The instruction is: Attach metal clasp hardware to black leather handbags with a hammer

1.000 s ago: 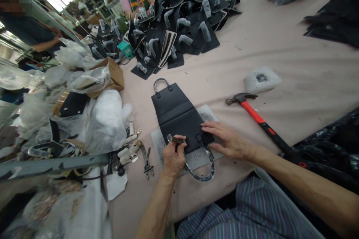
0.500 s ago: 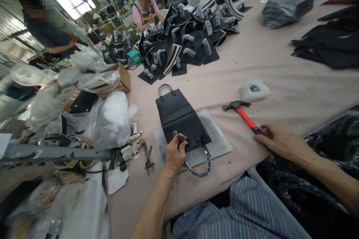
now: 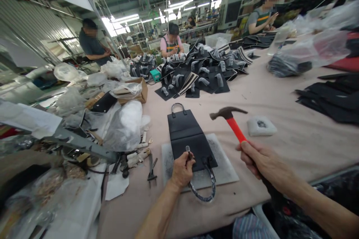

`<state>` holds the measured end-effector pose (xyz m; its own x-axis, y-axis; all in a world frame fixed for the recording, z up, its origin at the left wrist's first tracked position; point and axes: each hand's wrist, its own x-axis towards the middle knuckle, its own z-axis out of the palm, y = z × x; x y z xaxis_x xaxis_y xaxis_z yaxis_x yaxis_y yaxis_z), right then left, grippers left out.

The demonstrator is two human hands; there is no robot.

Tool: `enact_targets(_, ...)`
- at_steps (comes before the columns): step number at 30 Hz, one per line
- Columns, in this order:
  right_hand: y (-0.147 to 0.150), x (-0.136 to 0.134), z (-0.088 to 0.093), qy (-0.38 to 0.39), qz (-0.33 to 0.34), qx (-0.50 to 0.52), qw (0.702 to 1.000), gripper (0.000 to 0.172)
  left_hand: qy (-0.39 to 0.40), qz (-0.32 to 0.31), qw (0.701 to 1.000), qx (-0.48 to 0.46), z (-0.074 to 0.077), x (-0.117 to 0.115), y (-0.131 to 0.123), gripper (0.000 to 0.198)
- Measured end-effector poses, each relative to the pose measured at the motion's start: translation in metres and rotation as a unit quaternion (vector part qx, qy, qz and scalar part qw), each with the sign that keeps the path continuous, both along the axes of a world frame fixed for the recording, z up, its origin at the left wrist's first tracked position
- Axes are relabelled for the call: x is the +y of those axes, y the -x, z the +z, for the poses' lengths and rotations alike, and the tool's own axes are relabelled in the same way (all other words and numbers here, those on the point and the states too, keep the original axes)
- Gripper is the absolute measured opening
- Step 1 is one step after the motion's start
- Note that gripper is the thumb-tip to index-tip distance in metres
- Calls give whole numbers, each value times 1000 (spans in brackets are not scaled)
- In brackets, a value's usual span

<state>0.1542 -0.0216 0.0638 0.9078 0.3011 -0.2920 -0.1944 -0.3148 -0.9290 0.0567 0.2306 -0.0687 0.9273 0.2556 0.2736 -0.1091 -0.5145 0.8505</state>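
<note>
The hammer (image 3: 236, 129) has a bright red handle and a dark head, the bag panel (image 3: 186, 134) is black, and the tabletop (image 3: 280, 157) is pale pink.

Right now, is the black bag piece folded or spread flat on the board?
Spread flat: the black leather bag panel lies on the grey slab, handles at both ends.
</note>
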Motion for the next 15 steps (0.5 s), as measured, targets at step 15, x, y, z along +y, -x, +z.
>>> enact_targets(15, 24, 10, 42, 183, 124, -522, 824, 28, -30, -6, 1000, -8, -2, 0, -1, 14)
